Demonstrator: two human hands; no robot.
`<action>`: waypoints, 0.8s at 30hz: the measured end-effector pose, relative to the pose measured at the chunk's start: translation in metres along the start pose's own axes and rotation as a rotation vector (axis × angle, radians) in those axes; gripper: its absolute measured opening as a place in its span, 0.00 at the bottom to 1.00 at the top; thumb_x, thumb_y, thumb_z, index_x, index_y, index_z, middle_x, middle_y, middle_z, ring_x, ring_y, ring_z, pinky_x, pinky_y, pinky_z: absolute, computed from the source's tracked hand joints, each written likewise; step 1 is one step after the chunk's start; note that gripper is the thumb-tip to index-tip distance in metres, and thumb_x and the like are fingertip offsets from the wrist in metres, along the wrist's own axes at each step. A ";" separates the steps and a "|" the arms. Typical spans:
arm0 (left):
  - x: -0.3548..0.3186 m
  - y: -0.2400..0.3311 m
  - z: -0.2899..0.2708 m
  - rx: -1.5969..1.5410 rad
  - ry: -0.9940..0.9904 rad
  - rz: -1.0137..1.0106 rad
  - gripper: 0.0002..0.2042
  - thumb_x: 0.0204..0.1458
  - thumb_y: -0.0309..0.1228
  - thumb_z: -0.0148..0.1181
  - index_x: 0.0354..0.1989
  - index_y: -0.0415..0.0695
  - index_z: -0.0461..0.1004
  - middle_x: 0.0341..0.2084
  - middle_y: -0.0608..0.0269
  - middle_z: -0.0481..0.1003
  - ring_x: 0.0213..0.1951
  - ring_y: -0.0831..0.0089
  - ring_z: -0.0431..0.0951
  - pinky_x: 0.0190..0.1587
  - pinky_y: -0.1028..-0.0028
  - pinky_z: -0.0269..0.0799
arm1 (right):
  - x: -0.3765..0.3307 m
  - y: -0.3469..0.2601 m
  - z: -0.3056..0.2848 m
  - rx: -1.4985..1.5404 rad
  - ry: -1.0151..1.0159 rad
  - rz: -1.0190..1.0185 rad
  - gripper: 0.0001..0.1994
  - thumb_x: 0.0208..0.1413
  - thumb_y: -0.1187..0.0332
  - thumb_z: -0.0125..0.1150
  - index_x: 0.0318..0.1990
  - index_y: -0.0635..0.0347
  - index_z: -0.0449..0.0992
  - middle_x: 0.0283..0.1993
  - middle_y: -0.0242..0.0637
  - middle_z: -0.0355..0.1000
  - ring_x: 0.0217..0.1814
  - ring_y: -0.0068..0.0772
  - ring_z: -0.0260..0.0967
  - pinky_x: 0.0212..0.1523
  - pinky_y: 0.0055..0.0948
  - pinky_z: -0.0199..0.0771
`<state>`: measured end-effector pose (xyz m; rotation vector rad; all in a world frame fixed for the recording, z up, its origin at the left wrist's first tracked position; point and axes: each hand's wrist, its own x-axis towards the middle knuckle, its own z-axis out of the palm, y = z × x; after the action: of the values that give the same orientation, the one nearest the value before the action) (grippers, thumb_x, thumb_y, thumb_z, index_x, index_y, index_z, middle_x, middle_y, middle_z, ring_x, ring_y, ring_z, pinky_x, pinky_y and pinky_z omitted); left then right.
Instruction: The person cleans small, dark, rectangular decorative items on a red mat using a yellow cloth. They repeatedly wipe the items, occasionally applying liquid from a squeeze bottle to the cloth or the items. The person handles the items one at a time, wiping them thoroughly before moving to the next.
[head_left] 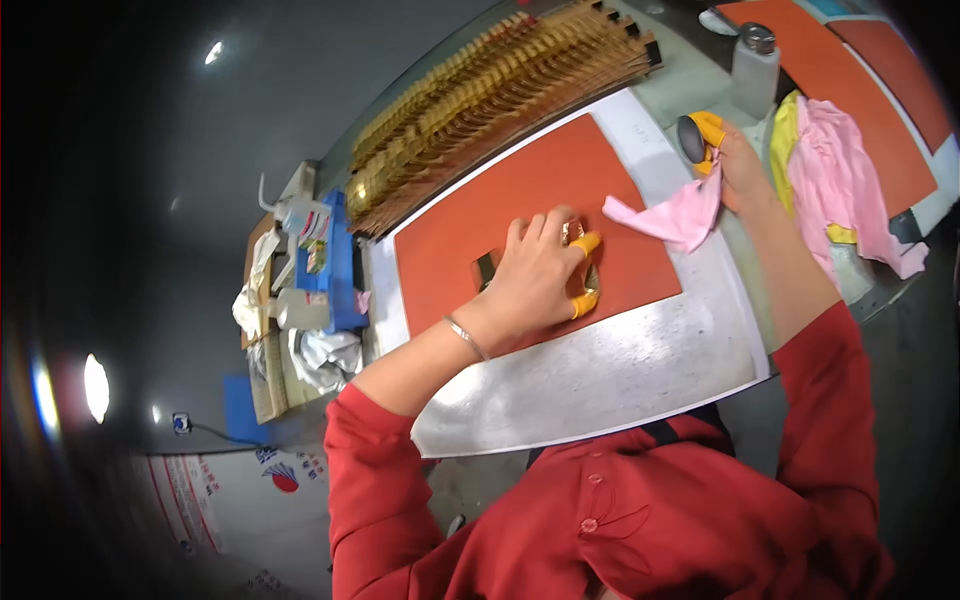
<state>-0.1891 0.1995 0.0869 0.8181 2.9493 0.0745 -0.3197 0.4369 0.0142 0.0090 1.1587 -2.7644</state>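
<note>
My left hand (540,265) is closed over a small shiny gold piece (591,276) on the orange mat (450,235), with yellow finger cots on its thumb and a finger. Most of that piece is hidden under the fingers. Beside the back of this hand lies a flat dark-and-gold part (487,268). Off the mat's right side, my right hand (735,165) is raised and closed, also wearing yellow finger cots. From it hangs a pink cloth (685,215). A dark grey oval piece (691,140) shows at its fingertips; its kind is unclear.
Behind the mat stands a long rack of gold plates (490,95). To the left are a blue tray (345,265) and bottles (302,308). At right, a metal-capped bottle (756,70) stands near more pink cloth (845,175). The white board (600,370) lies under the mat.
</note>
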 end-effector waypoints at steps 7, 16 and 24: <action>-0.012 -0.005 -0.014 -0.148 0.164 -0.056 0.33 0.35 0.38 0.69 0.52 0.40 0.64 0.54 0.46 0.60 0.57 0.51 0.60 0.61 0.54 0.50 | 0.000 -0.006 -0.016 0.106 -0.210 0.136 0.10 0.60 0.63 0.45 0.27 0.53 0.68 0.17 0.27 0.60 0.13 0.21 0.52 0.13 0.21 0.52; -0.081 -0.077 0.019 -0.349 0.015 -0.341 0.51 0.30 0.40 0.75 0.65 0.46 0.49 0.64 0.51 0.49 0.65 0.53 0.47 0.65 0.59 0.44 | 0.001 -0.002 -0.020 0.022 -0.101 0.153 0.10 0.60 0.63 0.46 0.29 0.54 0.68 0.16 0.25 0.58 0.13 0.19 0.50 0.13 0.20 0.49; -0.087 -0.069 0.005 -0.267 0.032 -0.340 0.40 0.35 0.39 0.69 0.61 0.44 0.58 0.47 0.50 0.60 0.49 0.56 0.62 0.54 0.60 0.56 | 0.006 0.000 -0.021 -0.079 -0.260 0.138 0.13 0.61 0.60 0.46 0.26 0.53 0.65 0.15 0.26 0.57 0.13 0.19 0.49 0.14 0.20 0.48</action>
<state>-0.1500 0.0953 0.0832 0.2807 2.9684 0.4499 -0.3265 0.4508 -0.0010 -0.2612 1.1495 -2.5076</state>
